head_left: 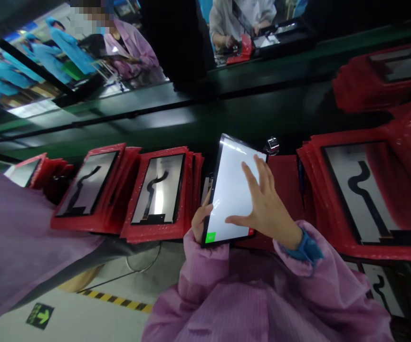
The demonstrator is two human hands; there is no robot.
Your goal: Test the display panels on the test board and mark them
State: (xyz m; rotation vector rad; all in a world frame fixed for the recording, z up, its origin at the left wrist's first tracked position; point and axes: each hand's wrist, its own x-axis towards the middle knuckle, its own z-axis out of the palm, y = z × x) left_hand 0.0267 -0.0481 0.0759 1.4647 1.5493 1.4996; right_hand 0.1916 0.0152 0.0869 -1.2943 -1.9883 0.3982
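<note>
A tablet (232, 185) with a lit white screen is tilted up in front of me, with a green square in its lower left corner and a red one at lower right. My left hand (201, 218) grips its left edge, the thumb on the front and the other fingers hidden behind. Over the screen is my right hand (267, 206), its fingers spread; I cannot tell whether the fingertips touch the glass. A blue band (307, 248) circles my right wrist.
Display panels with black ribbon cables lie on stacked red bubble bags, left (158, 190) and right (365, 190). A small metal object (272, 145) sits behind the tablet. A person in a purple sleeve (23, 228) is close on my left; others work across the bench.
</note>
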